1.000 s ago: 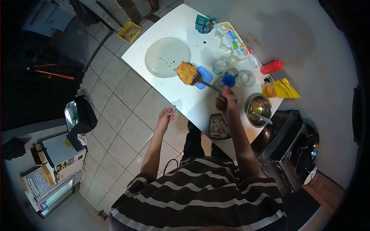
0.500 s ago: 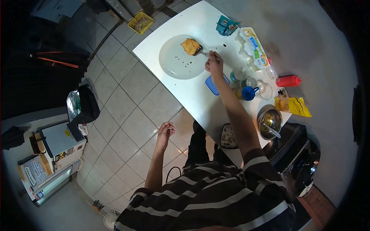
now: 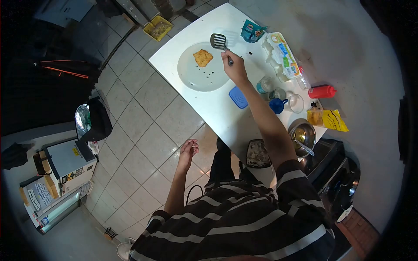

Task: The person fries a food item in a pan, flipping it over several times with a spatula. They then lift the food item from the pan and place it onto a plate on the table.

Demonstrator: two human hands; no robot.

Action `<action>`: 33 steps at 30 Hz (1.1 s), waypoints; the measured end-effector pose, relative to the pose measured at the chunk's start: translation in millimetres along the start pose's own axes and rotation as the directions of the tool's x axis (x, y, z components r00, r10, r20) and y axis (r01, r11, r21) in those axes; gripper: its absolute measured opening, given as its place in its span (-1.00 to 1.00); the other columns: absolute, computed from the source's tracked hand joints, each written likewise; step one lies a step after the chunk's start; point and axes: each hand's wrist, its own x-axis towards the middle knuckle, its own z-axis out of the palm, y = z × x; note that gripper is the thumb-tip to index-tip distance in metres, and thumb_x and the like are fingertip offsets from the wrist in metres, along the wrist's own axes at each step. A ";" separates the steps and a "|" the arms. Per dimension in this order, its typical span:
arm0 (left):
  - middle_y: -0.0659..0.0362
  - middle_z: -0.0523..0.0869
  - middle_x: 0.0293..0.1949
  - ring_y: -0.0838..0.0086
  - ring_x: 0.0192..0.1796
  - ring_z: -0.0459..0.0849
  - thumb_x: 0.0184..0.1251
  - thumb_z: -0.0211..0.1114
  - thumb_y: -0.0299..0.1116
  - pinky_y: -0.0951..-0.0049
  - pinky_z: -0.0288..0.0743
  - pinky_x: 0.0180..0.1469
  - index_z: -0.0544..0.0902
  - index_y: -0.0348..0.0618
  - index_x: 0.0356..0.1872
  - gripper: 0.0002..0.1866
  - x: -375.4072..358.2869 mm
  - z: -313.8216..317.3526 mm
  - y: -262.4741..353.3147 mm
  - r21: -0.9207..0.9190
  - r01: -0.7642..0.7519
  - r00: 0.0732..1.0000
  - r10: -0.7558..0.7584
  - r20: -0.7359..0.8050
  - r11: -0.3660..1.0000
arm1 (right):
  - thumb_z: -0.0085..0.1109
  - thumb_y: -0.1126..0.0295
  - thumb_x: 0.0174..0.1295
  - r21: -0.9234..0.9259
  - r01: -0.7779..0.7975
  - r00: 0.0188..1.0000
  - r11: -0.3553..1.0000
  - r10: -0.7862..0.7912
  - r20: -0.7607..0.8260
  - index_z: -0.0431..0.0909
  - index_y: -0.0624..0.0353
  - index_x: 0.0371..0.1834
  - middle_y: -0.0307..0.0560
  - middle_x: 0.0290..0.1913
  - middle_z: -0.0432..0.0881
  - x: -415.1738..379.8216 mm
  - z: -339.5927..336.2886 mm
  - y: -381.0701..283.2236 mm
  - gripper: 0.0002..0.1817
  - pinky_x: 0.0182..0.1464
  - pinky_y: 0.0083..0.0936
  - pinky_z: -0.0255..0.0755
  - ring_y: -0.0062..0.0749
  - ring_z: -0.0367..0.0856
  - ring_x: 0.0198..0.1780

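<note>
My right hand [image 3: 235,68] is closed round the handle of a slotted spatula [image 3: 218,41], whose dark head is lifted at the plate's far right edge with nothing on it. On the large white plate [image 3: 187,78] lies a golden-brown fried piece of food [image 3: 202,58], apart from the spatula. Dark specks dot the plate beside it. Away from the table, over the tiled floor, my left hand [image 3: 188,152] hangs with fingers loosely bent and holding nothing I can see.
Near my right forearm are a blue lid [image 3: 238,97], glass jars [image 3: 277,94] and an egg carton [image 3: 284,54]. A red bottle [image 3: 322,91], yellow packet [image 3: 334,120] and metal bowl [image 3: 303,135] with a spoon line the right side. Close by stands a dark-rimmed tray [image 3: 258,154].
The fried piece has left the spatula and now rests on the plate. My right hand has drawn the spatula up and away from the food. My left hand has barely moved.
</note>
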 end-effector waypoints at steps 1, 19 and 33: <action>0.26 0.60 -0.32 0.58 -0.29 0.56 0.57 0.00 -0.30 0.57 0.44 -0.15 0.57 -0.16 -0.03 -0.78 0.1 1.2 0.3 0.002 0.000 1.000 0.000 0.003 1.000 | 0.10 0.30 0.40 0.005 -0.019 1.000 1.000 0.019 -0.002 0.49 0.27 -0.38 0.19 -0.52 0.51 0.6 -6.3 -4.0 -0.74 -0.38 -0.30 0.36 0.04 0.50 -0.47; 0.31 0.56 -0.39 0.65 -0.33 0.52 0.56 0.01 -0.31 0.61 0.43 -0.17 0.58 -0.16 -0.07 -0.79 -7.9 58.7 15.3 0.165 0.006 0.985 -0.034 0.169 0.986 | 0.00 0.30 0.49 0.617 -0.284 0.917 0.734 0.396 -0.048 0.31 0.10 -0.46 -0.39 -0.55 0.24 -175.5 -202.9 -143.1 -0.69 -0.53 -0.70 0.08 -0.74 0.22 -0.54; 0.35 0.47 -0.55 0.70 -0.52 0.44 0.56 0.05 -0.12 0.67 0.23 -0.49 0.58 -0.17 -0.26 -0.67 -142.7 224.6 -27.0 0.779 -0.307 0.757 -0.356 0.548 0.546 | -0.01 0.09 0.48 0.736 -0.126 0.838 0.665 0.468 -0.280 0.19 0.04 -0.46 -0.32 -0.51 0.15 -426.8 -415.5 -189.8 -0.61 -0.50 -0.60 0.01 -0.61 0.12 -0.56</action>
